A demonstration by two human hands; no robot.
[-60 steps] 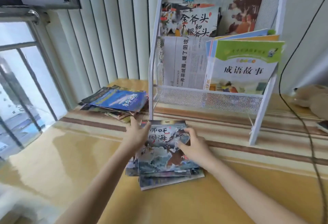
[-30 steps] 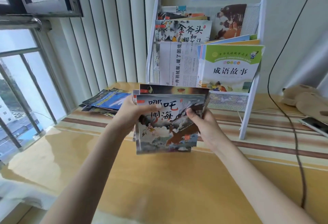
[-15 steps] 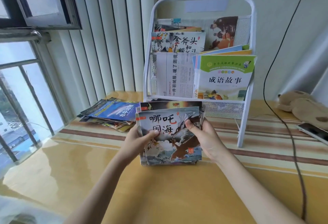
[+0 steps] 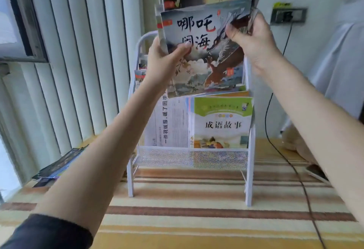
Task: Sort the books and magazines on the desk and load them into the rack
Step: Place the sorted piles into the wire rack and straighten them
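Head view: both hands hold a stack of picture books [image 4: 204, 51] upright above the white rack [image 4: 191, 156]. Left hand [image 4: 163, 61] fingers clamp its left edge, right hand [image 4: 254, 39] fingers its top right corner

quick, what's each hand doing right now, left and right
Left hand: closed on the left edge of the stack of picture books, raised in front of the rack.
Right hand: closed on the same stack's upper right corner.

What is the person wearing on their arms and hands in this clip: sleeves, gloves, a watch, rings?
Both hands, left and right, are bare: no gloves, and no rings or watch visible. A dark sleeve is pushed up the left arm, leaving the forearm uncovered. No sleeve shows on the right forearm.
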